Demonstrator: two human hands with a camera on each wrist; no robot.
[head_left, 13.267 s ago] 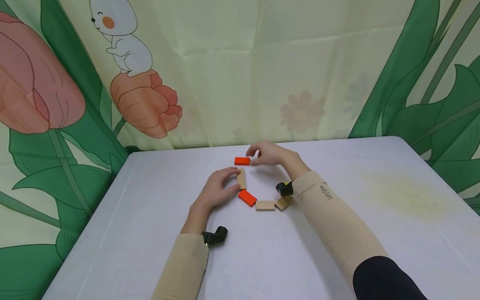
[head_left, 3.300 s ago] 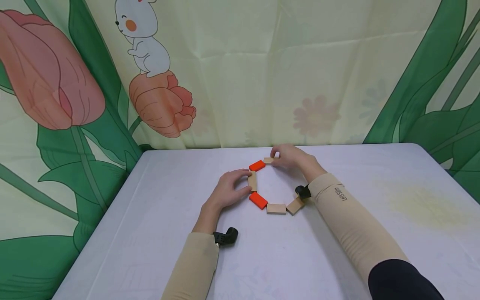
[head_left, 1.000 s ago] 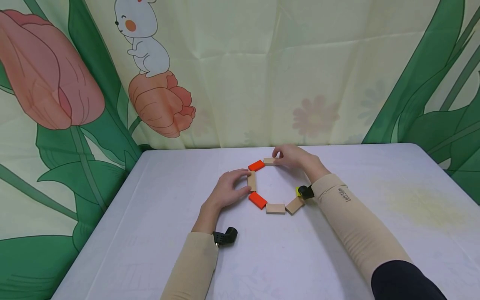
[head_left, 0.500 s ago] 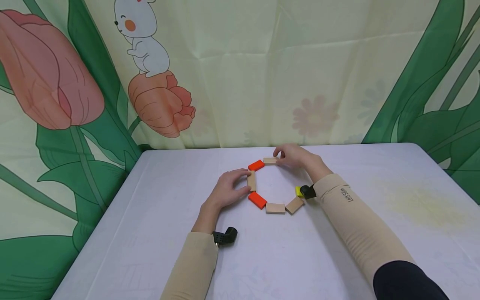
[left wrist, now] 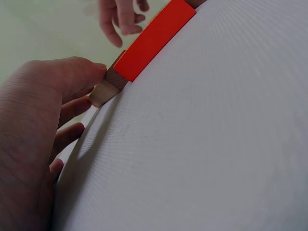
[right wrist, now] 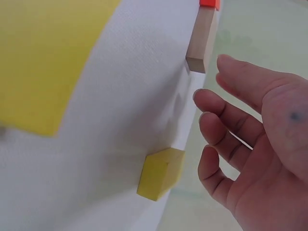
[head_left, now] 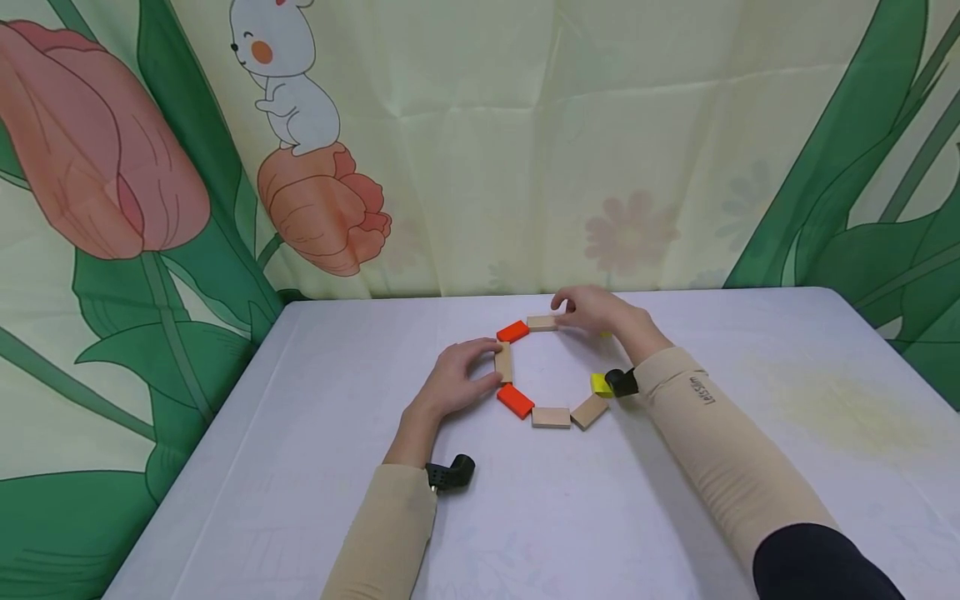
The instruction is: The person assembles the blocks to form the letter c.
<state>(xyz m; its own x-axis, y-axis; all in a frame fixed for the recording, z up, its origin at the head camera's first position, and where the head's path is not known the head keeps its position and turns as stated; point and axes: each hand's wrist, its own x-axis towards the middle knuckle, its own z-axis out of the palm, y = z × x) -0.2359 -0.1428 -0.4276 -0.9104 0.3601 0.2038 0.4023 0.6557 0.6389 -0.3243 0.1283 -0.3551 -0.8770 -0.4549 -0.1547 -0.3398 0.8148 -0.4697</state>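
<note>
My left hand (head_left: 450,375) holds a plain wooden block (head_left: 503,362) between thumb and fingers at the left side of a partial ring of blocks. Beyond it lies a red block (head_left: 513,331), followed by another plain block at the far side (head_left: 542,323). Just right of that far block is my right hand (head_left: 596,308), its fingers loosely bent. In the right wrist view a gap shows between those fingers and the wooden block (right wrist: 199,41). A yellow block (right wrist: 161,173) lies near the fingers; in the head view my right hand mostly hides it.
The near side of the ring has a red block (head_left: 516,401), a wooden block (head_left: 551,417) and an angled wooden block (head_left: 589,411). Another yellow block (head_left: 602,385) sits beside my right wrist camera (head_left: 621,382). A printed curtain (head_left: 480,167) hangs behind the white table (head_left: 300,467).
Since the oldest frame, the far red block has been angled and a wooden block set beside it. My right hand has let go of that block and shifted right, uncovering yellow blocks.
</note>
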